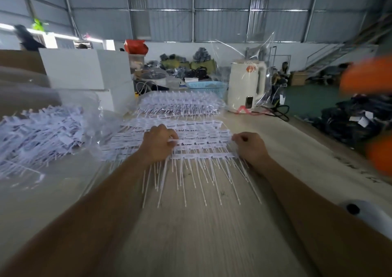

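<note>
Left hand [159,143] pinches one end of a strip of white tag ties [203,142], fingers curled tight on it. Right hand [250,147] pinches the other end, thumb and fingers closed on the plastic. That strip lies across the top of the stack of tag strips [186,128] in the middle of the worktop [212,234], tails pointing toward the near edge. A second stack [180,102] sits just behind, a bagged heap of loose tags [42,132] lies by the left edge, and a white kettle [247,85] stands at the far edge.
</note>
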A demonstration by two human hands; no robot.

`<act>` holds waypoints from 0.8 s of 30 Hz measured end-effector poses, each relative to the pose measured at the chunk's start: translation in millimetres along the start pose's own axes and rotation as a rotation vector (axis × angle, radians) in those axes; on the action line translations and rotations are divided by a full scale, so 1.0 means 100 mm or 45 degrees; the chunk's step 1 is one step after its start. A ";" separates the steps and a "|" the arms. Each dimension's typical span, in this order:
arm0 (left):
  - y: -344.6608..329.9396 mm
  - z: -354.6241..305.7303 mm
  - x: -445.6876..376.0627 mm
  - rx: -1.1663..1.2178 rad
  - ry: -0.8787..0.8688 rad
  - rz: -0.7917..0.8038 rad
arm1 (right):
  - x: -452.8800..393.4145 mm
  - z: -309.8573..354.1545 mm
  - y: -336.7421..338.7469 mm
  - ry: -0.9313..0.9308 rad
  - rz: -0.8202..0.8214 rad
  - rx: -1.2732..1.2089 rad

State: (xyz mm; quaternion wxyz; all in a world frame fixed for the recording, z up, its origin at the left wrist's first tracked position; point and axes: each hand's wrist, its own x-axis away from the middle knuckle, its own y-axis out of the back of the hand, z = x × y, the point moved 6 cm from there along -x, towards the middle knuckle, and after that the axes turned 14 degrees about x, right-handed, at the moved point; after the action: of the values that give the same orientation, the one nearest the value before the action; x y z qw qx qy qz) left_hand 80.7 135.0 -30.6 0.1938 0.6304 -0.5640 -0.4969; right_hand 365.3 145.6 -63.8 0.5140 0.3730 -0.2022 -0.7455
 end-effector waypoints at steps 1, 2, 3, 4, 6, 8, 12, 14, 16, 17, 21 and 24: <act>0.02 -0.02 -0.01 0.029 -0.025 0.003 | -0.01 0.00 0.00 0.019 -0.004 0.008; 0.06 -0.05 -0.02 0.079 -0.051 -0.001 | 0.00 0.01 0.01 0.029 -0.005 0.024; 0.12 -0.10 -0.03 0.149 -0.085 -0.016 | 0.00 0.02 0.02 0.024 -0.005 0.020; 0.20 -0.16 -0.04 0.219 -0.131 -0.040 | 0.00 0.03 0.05 -0.006 -0.002 -0.030; 0.39 -0.33 -0.06 0.293 -0.233 -0.097 | 0.00 0.10 0.15 -0.078 -0.022 -0.303; 0.58 -0.53 -0.06 0.293 -0.337 -0.154 | -0.02 0.19 0.29 -0.102 -0.031 -0.586; 0.93 -0.88 0.03 0.229 -0.469 -0.187 | -0.06 0.37 0.47 -0.097 0.246 -0.978; 1.13 -1.07 0.09 0.157 -0.513 -0.192 | -0.08 0.46 0.63 -0.082 0.306 -1.130; 1.39 -1.25 0.18 0.137 -0.545 -0.247 | -0.10 0.58 0.78 -0.059 0.356 -1.324; 1.52 -1.32 0.22 0.142 -0.570 -0.289 | -0.09 0.66 0.85 -0.033 0.372 -1.421; 1.83 -1.47 0.34 0.103 -0.624 -0.434 | -0.04 0.97 1.04 0.121 0.308 -1.540; 1.84 -1.46 0.36 0.050 -0.575 -0.449 | 0.03 1.11 1.16 0.217 0.278 -1.535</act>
State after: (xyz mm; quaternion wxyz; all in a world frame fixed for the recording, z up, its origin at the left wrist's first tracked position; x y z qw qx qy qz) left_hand 103.5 2.8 165.8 -0.0382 0.5959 -0.4839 -0.6397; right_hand 351.3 88.4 86.1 0.7221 0.0522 0.2595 -0.6391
